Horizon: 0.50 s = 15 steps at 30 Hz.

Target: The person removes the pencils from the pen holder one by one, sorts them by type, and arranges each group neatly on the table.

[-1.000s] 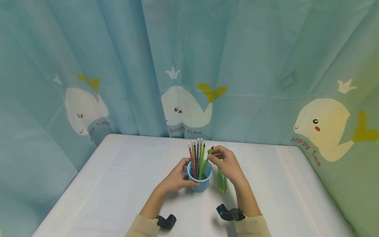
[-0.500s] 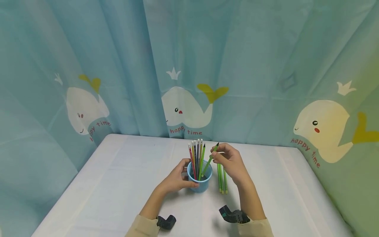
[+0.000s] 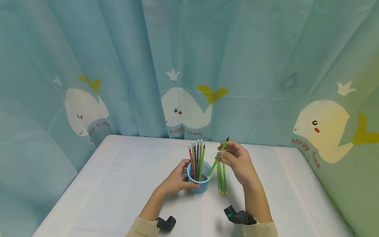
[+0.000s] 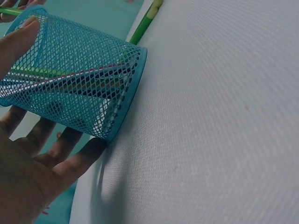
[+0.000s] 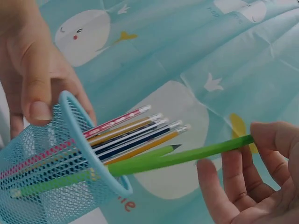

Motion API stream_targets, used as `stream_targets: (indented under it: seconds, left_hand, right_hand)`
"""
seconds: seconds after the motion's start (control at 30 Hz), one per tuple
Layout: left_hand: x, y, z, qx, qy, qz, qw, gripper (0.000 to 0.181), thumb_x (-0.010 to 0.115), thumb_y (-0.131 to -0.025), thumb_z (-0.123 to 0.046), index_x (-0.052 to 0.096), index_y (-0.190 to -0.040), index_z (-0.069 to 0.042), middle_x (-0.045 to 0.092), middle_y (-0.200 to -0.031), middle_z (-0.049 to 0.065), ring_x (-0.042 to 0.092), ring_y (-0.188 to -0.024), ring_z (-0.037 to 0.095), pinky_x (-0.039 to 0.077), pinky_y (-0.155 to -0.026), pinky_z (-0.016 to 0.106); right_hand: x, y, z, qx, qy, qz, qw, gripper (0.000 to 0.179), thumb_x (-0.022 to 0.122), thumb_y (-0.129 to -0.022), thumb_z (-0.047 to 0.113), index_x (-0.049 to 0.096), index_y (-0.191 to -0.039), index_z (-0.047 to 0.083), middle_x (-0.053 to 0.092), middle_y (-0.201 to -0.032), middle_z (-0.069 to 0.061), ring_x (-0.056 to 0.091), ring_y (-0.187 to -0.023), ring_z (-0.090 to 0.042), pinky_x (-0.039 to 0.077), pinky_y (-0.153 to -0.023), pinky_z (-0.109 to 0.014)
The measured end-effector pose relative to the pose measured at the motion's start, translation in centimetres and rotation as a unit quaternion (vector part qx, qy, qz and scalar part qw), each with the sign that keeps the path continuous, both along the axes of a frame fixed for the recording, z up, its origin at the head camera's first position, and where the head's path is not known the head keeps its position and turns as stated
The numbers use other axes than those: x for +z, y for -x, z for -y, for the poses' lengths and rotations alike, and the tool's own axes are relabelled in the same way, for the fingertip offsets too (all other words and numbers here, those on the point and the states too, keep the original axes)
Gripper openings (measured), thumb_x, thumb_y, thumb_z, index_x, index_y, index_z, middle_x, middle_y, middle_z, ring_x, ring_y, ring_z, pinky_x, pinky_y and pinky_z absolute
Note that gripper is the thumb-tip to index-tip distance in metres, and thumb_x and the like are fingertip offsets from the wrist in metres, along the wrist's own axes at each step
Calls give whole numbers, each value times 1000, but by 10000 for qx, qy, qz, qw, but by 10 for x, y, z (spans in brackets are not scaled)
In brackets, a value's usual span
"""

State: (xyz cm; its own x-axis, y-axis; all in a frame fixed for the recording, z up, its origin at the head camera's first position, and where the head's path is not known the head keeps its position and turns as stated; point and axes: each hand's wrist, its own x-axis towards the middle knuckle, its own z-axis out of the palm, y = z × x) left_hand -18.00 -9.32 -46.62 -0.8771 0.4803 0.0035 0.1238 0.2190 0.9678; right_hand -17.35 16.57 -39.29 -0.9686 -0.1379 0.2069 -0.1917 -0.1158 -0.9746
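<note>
My left hand point(image 3: 177, 179) holds a blue mesh pencil cup point(image 3: 201, 188) upright on the table, thumb on the near side and fingers round the far side. Inside lean several pencils point(image 3: 194, 158) with white erasers up, plus one green pencil point(image 3: 202, 161) with its black point up. My right hand point(image 3: 241, 163) pinches another green pencil point(image 5: 187, 156) near its pointed upper end. That pencil slants, and its yellowish lower end is at the cup's right rim. Just right of the cup, several green pencils point(image 3: 220, 181) lie on the table, their far ends partly behind my right hand.
The white table point(image 3: 133, 164) reaches back to a blue-green curtain point(image 3: 251, 82) printed with whales. A dark wrist mount point(image 3: 166, 223) sits on the left wrist and another wrist mount point(image 3: 238, 216) on the right.
My right hand has moved right and slightly up, drawing the green pencil's lower end from inside the cup up to the rim. The left hand and cup stay in place.
</note>
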Motion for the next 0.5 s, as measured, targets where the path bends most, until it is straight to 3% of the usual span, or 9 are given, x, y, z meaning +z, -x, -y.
stream_targets:
  seconds: [0.23, 0.5]
  left_hand:
    - [2, 0, 1, 12, 28, -30, 10000, 83, 88, -75, -14, 38, -141, -9, 48, -142, 13, 52, -129, 36, 51, -102, 48]
    - [0, 0, 0, -37, -111, 9, 9999, 81, 87, -76, -9, 38, -140, -7, 47, -141, 15, 53, -127, 35, 52, -101, 46]
  right_hand:
    - [5, 1, -9, -30, 756, 80, 9971, 19, 60, -98, 3, 56, -116, 6, 57, -112, -6, 61, -100, -19, 60, -87, -40]
    - [1, 4, -20, -350, 564, 155, 9977, 23, 61, -96, 1, 59, -118, 10, 58, -113, -9, 62, -98, -18, 61, -85, -37]
